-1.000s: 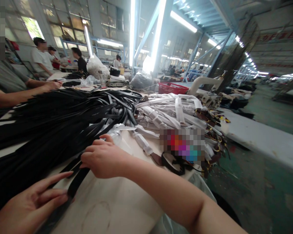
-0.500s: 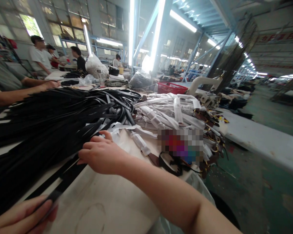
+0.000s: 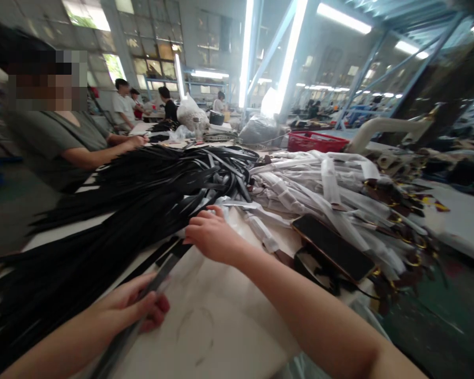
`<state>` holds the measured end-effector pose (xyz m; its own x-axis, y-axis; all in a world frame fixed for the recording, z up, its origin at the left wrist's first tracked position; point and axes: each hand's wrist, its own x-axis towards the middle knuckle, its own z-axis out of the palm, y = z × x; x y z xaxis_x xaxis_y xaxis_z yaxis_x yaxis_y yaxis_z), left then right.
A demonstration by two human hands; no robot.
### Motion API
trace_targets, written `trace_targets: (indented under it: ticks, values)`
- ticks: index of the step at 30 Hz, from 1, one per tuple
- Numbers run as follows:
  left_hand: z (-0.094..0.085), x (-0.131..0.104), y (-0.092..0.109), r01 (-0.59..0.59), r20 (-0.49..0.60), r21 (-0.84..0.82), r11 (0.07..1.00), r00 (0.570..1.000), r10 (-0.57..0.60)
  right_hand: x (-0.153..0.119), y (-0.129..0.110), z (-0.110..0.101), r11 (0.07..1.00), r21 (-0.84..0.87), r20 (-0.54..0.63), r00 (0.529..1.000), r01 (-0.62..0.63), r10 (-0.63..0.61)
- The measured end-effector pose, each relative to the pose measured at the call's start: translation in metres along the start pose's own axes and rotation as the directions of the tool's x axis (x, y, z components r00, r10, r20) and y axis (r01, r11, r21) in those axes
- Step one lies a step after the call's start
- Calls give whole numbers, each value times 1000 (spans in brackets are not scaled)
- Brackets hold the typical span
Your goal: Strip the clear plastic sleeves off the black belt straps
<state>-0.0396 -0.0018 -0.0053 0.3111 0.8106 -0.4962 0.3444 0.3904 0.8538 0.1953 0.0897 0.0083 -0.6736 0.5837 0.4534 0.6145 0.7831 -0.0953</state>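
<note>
A long black strap slants up from the lower edge of the view. My left hand is closed around it, with the strap running between thumb and fingers. Farther up, my right hand has its fingers curled at the strap's upper end; the fingertips are partly hidden. Just beyond both hands lies a big heap of black straps, their loose ends fanned to the left. White-wrapped straps with brown ends and gold-coloured metal fittings are piled to the right.
A phone lies on the white-wrapped pile. Behind it stand a red basket and a sewing machine. A co-worker stands at the left across the heap. Bare pale tabletop lies below my hands.
The view has swung left, bringing the co-worker at the left more fully into sight. My left hand has come up and closer to my right hand, still holding the black strap.
</note>
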Motion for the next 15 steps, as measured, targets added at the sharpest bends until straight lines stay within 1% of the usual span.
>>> trace_targets:
  ticks: [2,4,6,7,11,13,14,15]
  values:
    - [2,-5,6,65,36,-25,998,997,-64,0,4,1,999,36,-16,1000,-14,15]
    - [8,-7,9,87,15,-32,996,996,-87,-1,2,0,998,64,-20,1000,4,-3]
    - [14,-6,8,62,0,-54,997,998,-63,-2,-6,-3,996,88,-17,999,31,-29]
    - [17,-5,7,47,10,-84,995,999,-46,-3,-11,-4,994,105,-11,999,41,-40]
    - [25,-5,4,11,115,-231,973,993,16,-3,-28,-10,974,215,41,996,66,-77]
    - [26,-6,4,0,162,-277,961,986,46,-3,-28,-9,964,256,77,992,76,-98]
    - [25,-7,5,-9,164,-293,956,985,59,-3,-25,-8,965,253,84,992,66,-90]
    - [23,-7,7,-21,148,-308,951,986,70,-3,-20,-5,974,225,78,995,37,-56]
